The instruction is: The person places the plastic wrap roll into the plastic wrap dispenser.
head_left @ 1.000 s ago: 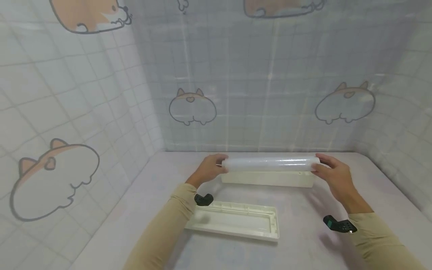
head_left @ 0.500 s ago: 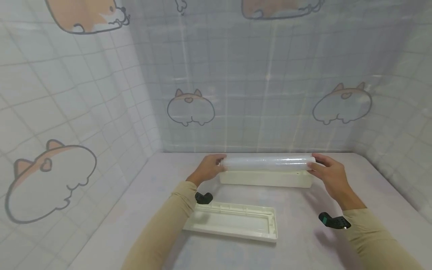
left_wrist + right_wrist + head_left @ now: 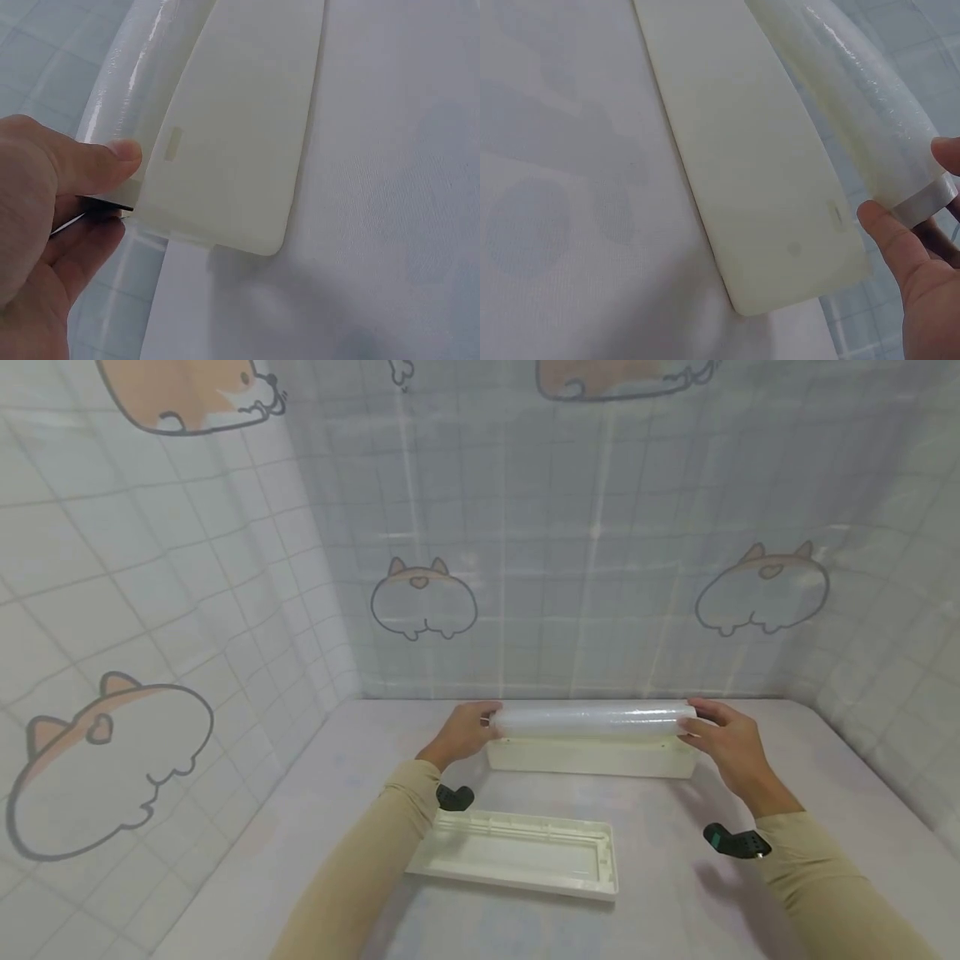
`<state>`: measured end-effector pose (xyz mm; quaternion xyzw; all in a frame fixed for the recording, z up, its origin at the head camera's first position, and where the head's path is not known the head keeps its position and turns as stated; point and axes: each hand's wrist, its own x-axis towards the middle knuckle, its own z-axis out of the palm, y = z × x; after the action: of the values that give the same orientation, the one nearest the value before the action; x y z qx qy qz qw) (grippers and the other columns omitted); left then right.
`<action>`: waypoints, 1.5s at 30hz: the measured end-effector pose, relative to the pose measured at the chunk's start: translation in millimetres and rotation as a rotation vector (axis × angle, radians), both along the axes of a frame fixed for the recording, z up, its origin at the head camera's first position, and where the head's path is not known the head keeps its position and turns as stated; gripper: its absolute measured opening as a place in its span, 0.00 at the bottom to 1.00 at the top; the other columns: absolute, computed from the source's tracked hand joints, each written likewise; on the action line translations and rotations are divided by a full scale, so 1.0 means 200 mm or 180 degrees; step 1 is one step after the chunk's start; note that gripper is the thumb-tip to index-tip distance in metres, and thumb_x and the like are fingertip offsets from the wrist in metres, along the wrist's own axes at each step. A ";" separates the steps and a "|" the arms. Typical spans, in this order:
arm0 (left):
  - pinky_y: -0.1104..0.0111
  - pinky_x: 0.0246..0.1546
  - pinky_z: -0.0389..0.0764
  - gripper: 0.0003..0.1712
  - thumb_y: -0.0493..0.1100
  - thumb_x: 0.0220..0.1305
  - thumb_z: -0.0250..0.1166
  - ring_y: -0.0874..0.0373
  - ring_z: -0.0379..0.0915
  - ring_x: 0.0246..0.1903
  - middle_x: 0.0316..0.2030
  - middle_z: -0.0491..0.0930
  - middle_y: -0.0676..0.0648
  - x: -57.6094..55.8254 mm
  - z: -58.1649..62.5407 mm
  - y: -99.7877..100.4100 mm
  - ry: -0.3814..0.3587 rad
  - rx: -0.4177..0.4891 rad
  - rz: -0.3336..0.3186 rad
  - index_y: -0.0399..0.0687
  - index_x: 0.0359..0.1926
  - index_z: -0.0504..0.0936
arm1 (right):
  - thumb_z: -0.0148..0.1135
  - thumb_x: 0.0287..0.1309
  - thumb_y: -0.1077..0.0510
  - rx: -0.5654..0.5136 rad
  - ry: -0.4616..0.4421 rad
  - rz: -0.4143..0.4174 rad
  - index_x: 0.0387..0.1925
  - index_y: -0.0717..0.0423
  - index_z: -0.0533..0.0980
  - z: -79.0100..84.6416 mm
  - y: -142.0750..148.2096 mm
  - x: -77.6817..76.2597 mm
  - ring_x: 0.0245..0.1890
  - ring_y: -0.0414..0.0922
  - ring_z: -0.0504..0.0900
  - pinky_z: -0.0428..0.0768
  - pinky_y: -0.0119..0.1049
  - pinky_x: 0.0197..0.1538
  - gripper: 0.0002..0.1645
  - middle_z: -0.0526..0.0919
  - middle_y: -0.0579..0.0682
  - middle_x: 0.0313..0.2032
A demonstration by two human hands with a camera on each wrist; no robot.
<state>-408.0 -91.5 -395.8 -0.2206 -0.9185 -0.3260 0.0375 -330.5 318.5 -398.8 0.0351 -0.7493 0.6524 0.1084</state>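
A shiny clear roll of plastic wrap point(image 3: 592, 720) lies level across the back of the table, held between both hands. My left hand point(image 3: 461, 732) grips its left end; in the left wrist view the thumb point(image 3: 124, 150) lies on the film, fingers under the end. At the other end my right hand point(image 3: 731, 743) pinches the roll, fingers by the pale core edge point(image 3: 928, 201) in the right wrist view. Directly below and in front of the roll stands a long cream plastic box point(image 3: 592, 758), its front wall facing me. The roll overlaps the box's top edge.
A cream rectangular frame-like lid point(image 3: 540, 887) lies on the pale table point(image 3: 660, 910) nearer to me, inner side up, partly behind the left forearm. A patterned curtain-like wall point(image 3: 585, 610) rises right behind the table's back edge, with more at both sides.
The right hand and the roll's right end have shifted slightly left, bringing the roll in line with the box. More of the box's top edge shows under the roll. The lid stays put.
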 end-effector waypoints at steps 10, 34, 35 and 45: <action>0.59 0.58 0.77 0.31 0.40 0.67 0.67 0.47 0.77 0.56 0.65 0.73 0.39 -0.02 -0.04 0.00 0.0036 -0.0085 0.0035 0.37 0.68 0.72 | 0.62 0.70 0.55 0.0254 -0.0080 0.0002 0.72 0.72 0.58 -0.02 0.00 -0.01 0.44 0.29 0.77 0.80 0.28 0.50 0.40 0.63 0.68 0.66; 0.58 0.57 0.78 0.27 0.40 0.65 0.68 0.48 0.78 0.55 0.58 0.80 0.39 0.03 -0.05 0.00 0.0181 -0.0443 0.0068 0.35 0.64 0.76 | 0.60 0.70 0.57 0.0425 -0.0125 0.0045 0.71 0.73 0.59 -0.05 -0.01 -0.04 0.44 0.30 0.76 0.81 0.29 0.51 0.37 0.63 0.70 0.66; 0.57 0.56 0.78 0.27 0.40 0.65 0.68 0.48 0.78 0.55 0.57 0.80 0.39 0.03 -0.05 0.00 0.0182 -0.0451 0.0062 0.35 0.63 0.77 | 0.60 0.71 0.57 0.0456 -0.0128 0.0044 0.71 0.72 0.59 -0.05 -0.01 -0.04 0.44 0.30 0.76 0.80 0.28 0.50 0.37 0.63 0.70 0.66; 0.56 0.56 0.78 0.23 0.39 0.65 0.68 0.48 0.78 0.54 0.57 0.81 0.41 0.03 -0.03 0.00 0.0091 -0.0429 0.0073 0.38 0.60 0.80 | 0.58 0.72 0.53 0.0690 -0.0154 0.0031 0.72 0.71 0.59 -0.03 0.00 -0.04 0.49 0.40 0.75 0.79 0.23 0.48 0.38 0.64 0.70 0.66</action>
<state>-401.9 -91.5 -402.8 -0.2166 -0.9403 -0.2597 0.0393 -338.1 317.8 -405.0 0.0345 -0.8176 0.5687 0.0826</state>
